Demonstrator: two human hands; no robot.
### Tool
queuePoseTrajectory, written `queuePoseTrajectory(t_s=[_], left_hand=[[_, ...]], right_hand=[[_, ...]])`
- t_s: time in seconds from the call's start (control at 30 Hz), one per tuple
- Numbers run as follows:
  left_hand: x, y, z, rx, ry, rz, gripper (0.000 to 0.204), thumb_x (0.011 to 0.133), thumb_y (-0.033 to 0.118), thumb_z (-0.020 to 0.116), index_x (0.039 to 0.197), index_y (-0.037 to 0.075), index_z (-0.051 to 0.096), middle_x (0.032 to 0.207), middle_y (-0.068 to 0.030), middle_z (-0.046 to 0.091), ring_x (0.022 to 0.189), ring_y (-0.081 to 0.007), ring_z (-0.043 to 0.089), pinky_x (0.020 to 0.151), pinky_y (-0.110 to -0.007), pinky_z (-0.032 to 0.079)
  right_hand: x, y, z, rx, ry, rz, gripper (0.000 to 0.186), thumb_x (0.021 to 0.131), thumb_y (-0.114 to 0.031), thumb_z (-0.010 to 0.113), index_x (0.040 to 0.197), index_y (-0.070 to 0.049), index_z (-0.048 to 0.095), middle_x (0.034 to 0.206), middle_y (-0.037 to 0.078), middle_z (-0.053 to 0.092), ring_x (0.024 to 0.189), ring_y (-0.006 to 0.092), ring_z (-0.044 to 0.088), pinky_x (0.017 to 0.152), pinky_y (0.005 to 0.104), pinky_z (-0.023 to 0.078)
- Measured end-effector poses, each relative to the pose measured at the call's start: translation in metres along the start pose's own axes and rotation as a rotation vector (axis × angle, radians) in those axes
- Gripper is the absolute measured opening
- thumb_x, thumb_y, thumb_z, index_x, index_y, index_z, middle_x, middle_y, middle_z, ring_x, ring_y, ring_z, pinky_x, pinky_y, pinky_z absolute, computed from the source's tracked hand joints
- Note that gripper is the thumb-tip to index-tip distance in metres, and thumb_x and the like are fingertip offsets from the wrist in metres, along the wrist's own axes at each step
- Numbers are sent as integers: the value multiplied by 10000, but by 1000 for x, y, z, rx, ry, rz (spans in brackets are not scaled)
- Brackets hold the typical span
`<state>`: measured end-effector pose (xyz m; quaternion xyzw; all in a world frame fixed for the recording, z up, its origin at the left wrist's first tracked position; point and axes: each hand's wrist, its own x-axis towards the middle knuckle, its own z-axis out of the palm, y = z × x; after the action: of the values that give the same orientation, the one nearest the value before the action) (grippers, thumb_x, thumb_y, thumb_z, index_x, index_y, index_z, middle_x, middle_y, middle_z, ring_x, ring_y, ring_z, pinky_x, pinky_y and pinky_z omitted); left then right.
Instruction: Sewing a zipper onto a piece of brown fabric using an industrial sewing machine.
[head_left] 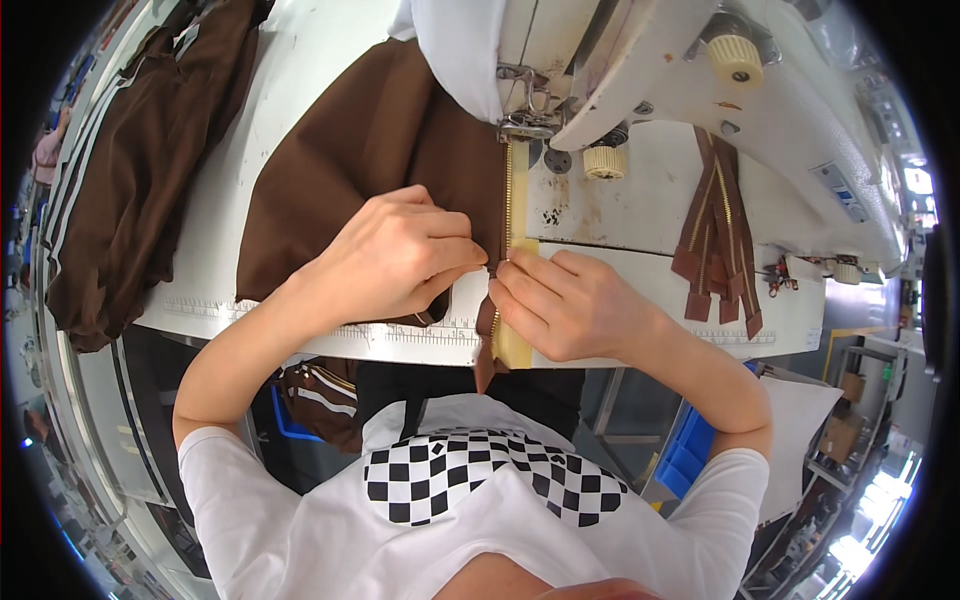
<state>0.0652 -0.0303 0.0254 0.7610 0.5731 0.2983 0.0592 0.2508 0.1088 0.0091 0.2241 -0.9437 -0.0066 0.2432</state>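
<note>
Brown fabric point(350, 150) lies spread on the white sewing table, its right edge running under the presser foot point(528, 128) of a sewing machine. Along that edge runs a brown zipper point(508, 200) with gold-coloured teeth, its tail hanging over the table's front edge. My left hand point(405, 250) rests over the fabric, thumb and forefinger pinched at the zipper's left side. Close beside it, my right hand point(560, 300) has its fingers closed on the zipper and covers part of it. A pale yellow strip point(516, 350) lies under the zipper and my right fingers.
More brown fabric with white stripes point(150, 170) is heaped at the left. Several loose brown zippers point(718, 230) lie right of the needle area, below the machine's white arm point(800, 130). A printed ruler scale point(400, 335) follows the front edge. A blue bin point(690, 450) stands below right.
</note>
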Motion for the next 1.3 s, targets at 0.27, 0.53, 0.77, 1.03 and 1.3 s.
queuePoseTrajectory(t_s=[0.27,0.53,0.77,1.03,1.3], left_hand=[[18,-30,-8,25,-3,0,133,683,58,754,812,64,722,695,-51,607,642,-245,583,620,-340,469],[33,-51,-8,116,14,43,59,747,79,698,805,79,710,764,-15,623,710,-228,598,671,-344,489],[21,-41,0,170,95,80,162,685,30,723,846,48,714,775,-48,599,747,-224,593,657,-331,515],[21,-43,6,102,100,129,210,643,-7,741,850,7,703,755,-73,579,722,-236,586,604,-336,513],[25,-48,-1,153,65,205,240,649,-23,706,884,23,714,818,-66,632,747,-240,613,638,-343,526]], right_hand=[[6,26,10,-18,0,22,206,704,-113,649,887,-22,676,924,92,675,894,194,660,625,262,488],[7,35,13,-62,-15,100,223,705,-125,667,911,-41,689,986,80,682,925,193,659,698,290,509],[4,18,8,9,25,179,225,703,-114,686,915,-37,699,1041,83,677,971,203,654,778,314,522],[2,22,11,52,51,177,230,691,-116,697,906,-35,701,1025,85,676,963,207,655,773,311,525],[7,25,10,54,50,190,223,691,-116,696,907,-62,708,1021,75,678,949,195,657,756,310,529]])
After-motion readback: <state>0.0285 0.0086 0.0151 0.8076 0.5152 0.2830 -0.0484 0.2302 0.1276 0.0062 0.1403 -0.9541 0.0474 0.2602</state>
